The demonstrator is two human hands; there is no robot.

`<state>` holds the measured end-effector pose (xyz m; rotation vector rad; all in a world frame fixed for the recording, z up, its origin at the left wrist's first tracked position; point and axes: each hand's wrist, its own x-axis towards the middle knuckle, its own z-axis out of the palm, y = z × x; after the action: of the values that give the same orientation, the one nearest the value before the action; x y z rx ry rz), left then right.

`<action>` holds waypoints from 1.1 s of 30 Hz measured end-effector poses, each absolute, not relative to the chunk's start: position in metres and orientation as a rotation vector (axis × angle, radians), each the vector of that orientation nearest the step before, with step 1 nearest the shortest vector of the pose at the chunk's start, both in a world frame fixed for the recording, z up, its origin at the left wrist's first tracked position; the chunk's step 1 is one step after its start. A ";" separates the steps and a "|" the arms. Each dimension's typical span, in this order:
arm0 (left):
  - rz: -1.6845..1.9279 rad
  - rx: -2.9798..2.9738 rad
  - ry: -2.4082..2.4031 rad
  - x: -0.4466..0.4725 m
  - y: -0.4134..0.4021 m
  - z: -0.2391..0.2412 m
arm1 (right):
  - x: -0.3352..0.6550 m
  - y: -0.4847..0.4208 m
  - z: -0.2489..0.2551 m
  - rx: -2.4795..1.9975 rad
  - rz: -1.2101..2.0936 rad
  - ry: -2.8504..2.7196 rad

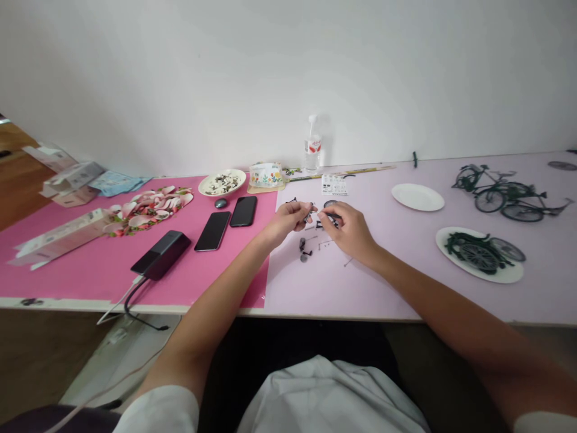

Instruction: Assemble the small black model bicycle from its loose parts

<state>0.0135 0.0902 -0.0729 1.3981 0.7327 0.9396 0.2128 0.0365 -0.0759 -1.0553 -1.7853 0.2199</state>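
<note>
Over the pale lilac table mat [369,282] my left hand [288,218] and my right hand [348,227] meet, both pinched. Between their fingertips is a small dark model part [315,214], thin and partly hidden by the fingers. Just below the hands lie several tiny dark loose parts [305,249] on the mat. A printed instruction sheet [334,184] lies a little beyond the hands.
Right: an empty white plate [417,196], a plate with dark green bicycle parts [480,254], and assembled green model bicycles [505,191]. Left on the pink mat [90,264]: two phones [228,221], a black power bank [161,254], a bowl [222,182], boxes. A water bottle [312,145] stands by the wall.
</note>
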 end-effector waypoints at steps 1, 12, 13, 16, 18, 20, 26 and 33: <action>0.939 1.398 0.735 0.014 0.090 -0.073 | 0.213 0.037 -0.076 -1.057 0.224 -1.793; 0.941 1.442 0.789 0.013 0.091 -0.073 | 0.217 0.036 -0.074 -1.221 0.382 -1.888; 0.943 1.448 0.808 0.012 0.091 -0.072 | 0.217 0.037 -0.075 -1.228 0.402 -1.893; 0.946 1.445 0.836 0.012 0.092 -0.072 | 0.217 0.040 -0.078 -1.187 0.407 -1.889; 0.948 1.434 0.821 0.012 0.092 -0.071 | 0.217 0.041 -0.078 -1.157 0.409 -1.883; 0.954 1.424 0.794 0.012 0.092 -0.071 | 0.218 0.041 -0.079 -1.144 0.402 -1.877; 0.959 1.403 0.787 0.013 0.091 -0.070 | 0.220 0.045 -0.084 -1.135 0.292 -1.893; 0.965 1.414 0.789 0.013 0.094 -0.072 | 0.228 0.051 -0.088 -1.191 -0.099 -2.115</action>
<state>0.0125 0.0937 -0.0725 1.4135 0.7885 0.9649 0.2284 0.0511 -0.0876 -1.1908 -2.1152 -0.0989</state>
